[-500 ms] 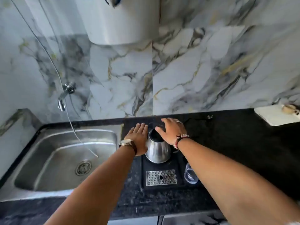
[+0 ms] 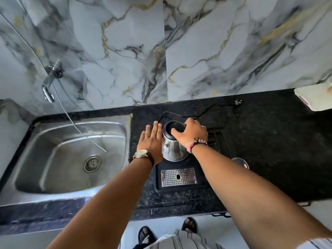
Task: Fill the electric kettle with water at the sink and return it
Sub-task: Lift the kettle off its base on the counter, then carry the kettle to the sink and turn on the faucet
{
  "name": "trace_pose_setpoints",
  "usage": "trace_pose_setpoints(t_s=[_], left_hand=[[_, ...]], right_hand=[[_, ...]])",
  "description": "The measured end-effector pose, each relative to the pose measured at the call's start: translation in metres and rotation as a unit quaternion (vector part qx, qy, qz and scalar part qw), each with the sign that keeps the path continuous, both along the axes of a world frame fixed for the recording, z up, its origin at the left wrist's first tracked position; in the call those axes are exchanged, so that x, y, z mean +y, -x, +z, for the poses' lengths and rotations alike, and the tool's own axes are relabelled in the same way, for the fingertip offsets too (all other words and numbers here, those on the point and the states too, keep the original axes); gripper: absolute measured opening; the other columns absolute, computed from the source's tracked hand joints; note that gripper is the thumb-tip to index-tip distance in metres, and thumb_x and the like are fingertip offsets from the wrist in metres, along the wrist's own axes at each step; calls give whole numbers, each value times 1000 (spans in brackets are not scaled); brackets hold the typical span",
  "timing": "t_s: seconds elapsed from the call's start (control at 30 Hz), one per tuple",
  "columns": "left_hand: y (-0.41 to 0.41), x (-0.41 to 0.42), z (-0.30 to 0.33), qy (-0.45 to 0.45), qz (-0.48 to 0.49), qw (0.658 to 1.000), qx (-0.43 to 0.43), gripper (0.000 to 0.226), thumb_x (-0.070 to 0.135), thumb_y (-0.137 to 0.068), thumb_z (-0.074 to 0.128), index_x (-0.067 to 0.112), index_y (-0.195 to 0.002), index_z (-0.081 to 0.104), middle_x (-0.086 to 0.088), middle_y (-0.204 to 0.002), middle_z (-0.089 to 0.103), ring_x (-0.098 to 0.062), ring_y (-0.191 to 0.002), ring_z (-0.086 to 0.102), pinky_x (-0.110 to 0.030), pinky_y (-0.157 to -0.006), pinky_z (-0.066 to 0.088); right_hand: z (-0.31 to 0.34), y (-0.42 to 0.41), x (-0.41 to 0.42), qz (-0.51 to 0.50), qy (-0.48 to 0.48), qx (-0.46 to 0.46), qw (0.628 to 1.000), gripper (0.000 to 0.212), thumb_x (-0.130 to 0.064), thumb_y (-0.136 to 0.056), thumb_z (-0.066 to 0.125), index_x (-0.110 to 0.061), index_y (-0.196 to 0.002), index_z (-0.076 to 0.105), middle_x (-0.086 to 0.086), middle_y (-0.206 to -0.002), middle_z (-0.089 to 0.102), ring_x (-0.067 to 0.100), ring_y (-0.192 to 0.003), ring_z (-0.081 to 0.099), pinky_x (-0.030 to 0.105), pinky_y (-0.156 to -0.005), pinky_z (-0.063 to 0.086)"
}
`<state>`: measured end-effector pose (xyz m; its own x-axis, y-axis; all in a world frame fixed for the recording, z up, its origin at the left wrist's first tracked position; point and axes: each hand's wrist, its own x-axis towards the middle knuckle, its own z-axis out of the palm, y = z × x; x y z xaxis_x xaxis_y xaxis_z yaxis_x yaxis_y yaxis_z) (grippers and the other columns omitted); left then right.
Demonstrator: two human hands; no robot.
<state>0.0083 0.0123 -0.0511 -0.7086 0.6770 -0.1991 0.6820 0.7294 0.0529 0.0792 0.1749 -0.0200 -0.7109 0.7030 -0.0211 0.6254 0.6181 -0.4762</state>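
Observation:
A steel electric kettle (image 2: 172, 150) with a black lid stands on a black base tray (image 2: 179, 189) on the dark counter, right of the sink. My right hand (image 2: 190, 133) rests on the kettle's top and right side, fingers curled over the lid. My left hand (image 2: 151, 141) lies flat against the kettle's left side, fingers straight and together. The steel sink (image 2: 68, 155) is to the left, with a wall tap (image 2: 49, 83) above its back left corner.
A perforated metal drip grate (image 2: 178, 177) sits in the tray's front. A clear glass (image 2: 240, 162) stands right of the tray, partly behind my right forearm. A black cord (image 2: 201, 112) runs along the counter's back. A white object (image 2: 314, 96) lies at far right.
The camera has tilted down and moved closer. My right hand has shifted further over the kettle's lid. My left hand stays against the kettle's left side.

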Motion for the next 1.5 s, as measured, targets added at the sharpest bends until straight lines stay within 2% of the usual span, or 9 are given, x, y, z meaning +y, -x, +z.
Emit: trace_pose_setpoints(t_s=[0.1, 0.23, 0.4, 0.57, 0.77, 0.93, 1.13, 1.3, 1.5], left_hand=[[2, -3, 1, -3, -10, 1000, 3, 104, 25, -83, 59, 13, -155, -15, -6, -166, -14, -36, -150, -7, -49, -121, 8], [3, -2, 2, -10, -7, 1000, -15, 109, 22, -80, 60, 16, -154, -18, -5, -165, -19, -35, -150, -9, -47, -121, 6], [4, 0, 1, -29, 11, 999, -32, 112, 26, -78, 61, 20, -154, -21, -1, -163, -24, -28, -149, -15, -43, -121, 1], [3, -4, 0, -40, 20, 999, -29, 111, 31, -79, 61, 20, -154, -21, 0, -163, -23, -25, -149, -19, -42, -121, -2], [9, -22, 9, -79, -5, 997, -12, 105, 29, -79, 52, 22, -154, -22, 1, -163, -24, -19, -147, -24, -42, -122, -2], [34, -56, 20, -160, -12, 987, 15, 102, 44, -77, 45, 21, -155, -17, 0, -164, -20, -16, -147, -23, -37, -120, -6], [103, -144, 22, -159, -17, 987, 31, 106, 39, -77, 51, 23, -155, -19, 2, -165, -18, -15, -147, -24, -39, -121, -4], [174, -237, 16, -152, -5, 988, 26, 97, 48, -71, 22, 20, -156, -15, 1, -164, -17, -17, -147, -23, -40, -121, -3], [248, -330, 18, -146, 30, 989, 10, 100, 45, -67, 22, 18, -154, -17, 1, -163, -19, -18, -148, -21, -35, -120, -7]], right_hand=[[-7, -4, 11, -12, 59, 84, 995, 54, -72, -69, 54, -21, -80, 64, 2, -85, 73, 31, -88, 68, 35, -73, 51], [-20, -22, 31, -33, 134, 121, 983, 58, -74, -72, 44, -19, -67, 59, -6, -59, 61, 29, -70, 64, 26, -49, 29], [-32, -24, 34, -33, 145, 139, 979, 68, -79, -69, 48, -12, -57, 54, -3, -49, 56, 21, -55, 54, 29, -49, 28], [-37, -21, 24, -70, 156, 205, 964, 61, -74, -66, 61, -16, -50, 48, -4, -43, 51, 8, -47, 50, 25, -47, 28], [-21, -23, 12, -79, 117, 257, 956, 57, -67, -67, 59, -12, -53, 52, -1, -47, 53, 24, -50, 52, 33, -52, 32], [9, -3, -17, -50, 95, 281, 954, 58, -67, -69, 57, -12, -54, 54, 4, -49, 56, 26, -52, 54, 38, -52, 39], [14, 62, -103, -49, 100, 277, 955, 60, -69, -68, 53, -13, -49, 47, 1, -44, 49, 24, -51, 50, 37, -50, 31], [5, 139, -193, -38, 123, 273, 953, 59, -69, -68, 53, -15, -47, 43, 0, -43, 47, 24, -50, 50, 39, -51, 36], [-3, 234, -280, -21, 148, 246, 958, 66, -74, -65, 52, -9, -52, 54, 7, -50, 58, 31, -56, 57, 40, -56, 43]])
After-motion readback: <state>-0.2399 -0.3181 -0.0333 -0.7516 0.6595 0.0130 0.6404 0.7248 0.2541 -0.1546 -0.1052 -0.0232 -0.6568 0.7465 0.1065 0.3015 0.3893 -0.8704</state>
